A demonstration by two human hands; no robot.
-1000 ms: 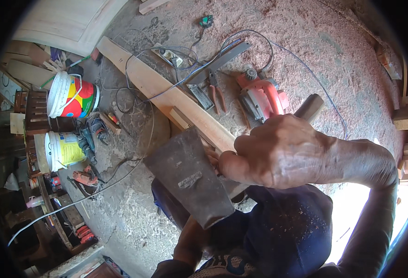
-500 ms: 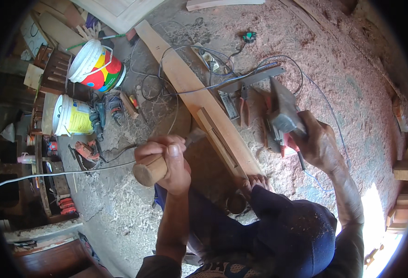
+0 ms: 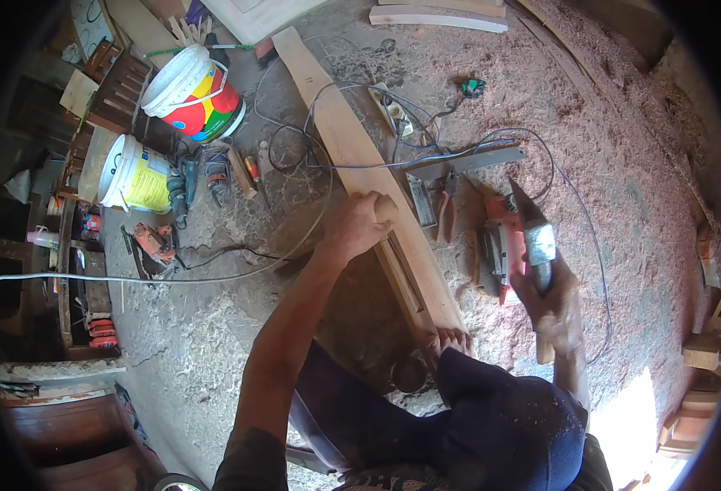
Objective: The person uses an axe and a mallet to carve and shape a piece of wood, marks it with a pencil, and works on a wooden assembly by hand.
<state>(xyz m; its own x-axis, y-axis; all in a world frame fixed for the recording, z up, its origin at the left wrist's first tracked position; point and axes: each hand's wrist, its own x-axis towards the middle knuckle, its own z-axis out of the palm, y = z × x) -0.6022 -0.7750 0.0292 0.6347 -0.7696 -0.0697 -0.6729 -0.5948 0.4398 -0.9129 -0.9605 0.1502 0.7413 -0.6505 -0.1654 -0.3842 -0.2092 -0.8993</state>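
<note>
Kneeling over a long wooden plank on a sawdust-strewn floor, a person braces its near end with bare toes at about six o'clock. The left hand, fingers wrapped tight round the wooden handle of a chisel, sets the tool upright on the plank near a cut slot. At four o'clock, the right hand is closed round the shaft of a hammer, its metal head raised and pointing toward twelve. The plank looks stiff and heavy, best lifted by its long edges; its long axis runs from six o'clock out toward eleven. The chisel appears rigid and light, taken safely only by its handle. Beyond lie pliers, a red power tool, looping cables and, at ten o'clock, two paint buckets.
</note>
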